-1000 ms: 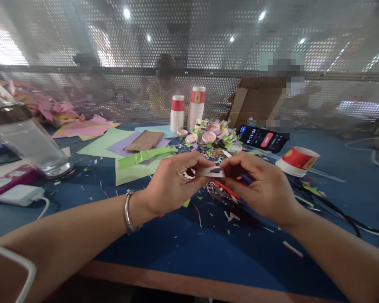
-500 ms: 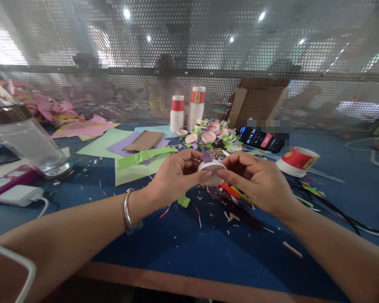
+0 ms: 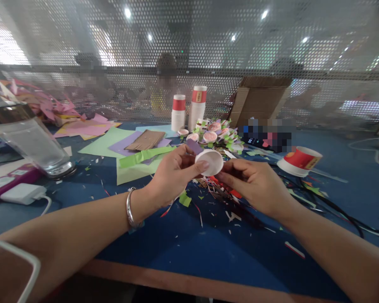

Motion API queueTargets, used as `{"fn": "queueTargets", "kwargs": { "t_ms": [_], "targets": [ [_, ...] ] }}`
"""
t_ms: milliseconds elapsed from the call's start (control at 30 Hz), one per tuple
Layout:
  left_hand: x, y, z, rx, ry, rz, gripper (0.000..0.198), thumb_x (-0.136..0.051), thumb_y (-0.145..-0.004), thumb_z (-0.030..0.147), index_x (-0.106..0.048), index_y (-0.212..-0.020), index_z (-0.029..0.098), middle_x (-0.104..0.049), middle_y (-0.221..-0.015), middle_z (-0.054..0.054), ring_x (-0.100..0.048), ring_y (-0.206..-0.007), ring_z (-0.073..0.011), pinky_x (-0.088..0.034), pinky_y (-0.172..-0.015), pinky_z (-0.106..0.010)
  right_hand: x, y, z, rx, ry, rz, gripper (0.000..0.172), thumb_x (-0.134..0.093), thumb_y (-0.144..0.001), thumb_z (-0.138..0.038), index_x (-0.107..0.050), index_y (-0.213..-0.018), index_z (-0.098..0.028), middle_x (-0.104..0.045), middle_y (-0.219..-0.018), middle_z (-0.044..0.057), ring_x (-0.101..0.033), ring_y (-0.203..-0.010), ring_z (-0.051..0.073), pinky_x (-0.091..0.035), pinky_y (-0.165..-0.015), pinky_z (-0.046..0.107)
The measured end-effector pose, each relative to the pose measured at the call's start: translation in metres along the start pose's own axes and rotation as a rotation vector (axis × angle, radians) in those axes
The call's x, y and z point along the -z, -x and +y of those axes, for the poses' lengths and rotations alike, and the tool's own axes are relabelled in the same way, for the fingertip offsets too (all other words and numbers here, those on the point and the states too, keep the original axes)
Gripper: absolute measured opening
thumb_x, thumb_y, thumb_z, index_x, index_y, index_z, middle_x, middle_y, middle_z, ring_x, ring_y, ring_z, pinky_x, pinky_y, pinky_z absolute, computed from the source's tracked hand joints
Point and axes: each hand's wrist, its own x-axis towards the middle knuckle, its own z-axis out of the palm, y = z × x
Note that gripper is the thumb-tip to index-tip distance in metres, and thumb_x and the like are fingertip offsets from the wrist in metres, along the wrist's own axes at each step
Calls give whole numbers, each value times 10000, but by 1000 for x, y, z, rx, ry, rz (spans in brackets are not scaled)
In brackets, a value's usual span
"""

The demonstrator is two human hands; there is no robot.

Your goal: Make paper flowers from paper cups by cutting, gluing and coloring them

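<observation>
My left hand (image 3: 173,176) pinches a small white round cup bottom (image 3: 210,162) with a purple paper piece (image 3: 194,147) stuck at its upper left edge. Thumb and fingers close on the disc's left rim. My right hand (image 3: 255,185) sits just right of it, fingers curled, fingertips touching the disc's lower right edge. Both hands hover above a heap of coloured paper scraps (image 3: 217,191) on the blue table (image 3: 183,244). A silver bangle (image 3: 130,209) is on my left wrist.
Two stacks of red-and-white paper cups (image 3: 189,108) and a cluster of finished paper flowers (image 3: 216,134) stand behind. Green and purple sheets (image 3: 126,151) lie left, a glass jar (image 3: 28,143) far left, a tipped cup (image 3: 300,160) right, cardboard box (image 3: 259,101), cables (image 3: 331,206), mesh screen with people beyond.
The flat disc held edge-on has been turned up, its white round face now showing. Both hands rose slightly; the purple piece now sits at the disc's upper left.
</observation>
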Motion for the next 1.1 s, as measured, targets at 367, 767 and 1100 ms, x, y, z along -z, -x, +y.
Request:
{"fn": "queueTargets", "kwargs": {
  "t_ms": [367,767,1100],
  "targets": [
    [-2,-3,3,152,171,81,144,-735,-832,175,-596,-866,156,-732,-836,-22,-696,-731,-119,-569,-724,-253,-1,-1,-3,3,-60,3,235,-713,-887,-438,-720,-879,-203,-724,-762,13,-627,-645,146,-500,-583,270],
    [3,-10,2,321,281,187,57,-694,-846,109,-674,-792,106,-741,-817,-69,-690,-683,-123,-593,-706,-264,-1,3,-2,56,33,164,227,-692,-916,-405,-671,-1016,-203,-706,-832,31,-646,-675,148,-521,-584,271],
    [-11,7,-3,92,112,-44,223,-811,-780,265,-706,-905,114,-760,-854,-66,-704,-800,-152,-575,-818,-299,-2,4,-4,263,314,216,456,-791,-836,-380,-630,-1220,-196,-677,-1071,87,-683,-819,195,-595,-699,334]
  ]
}}
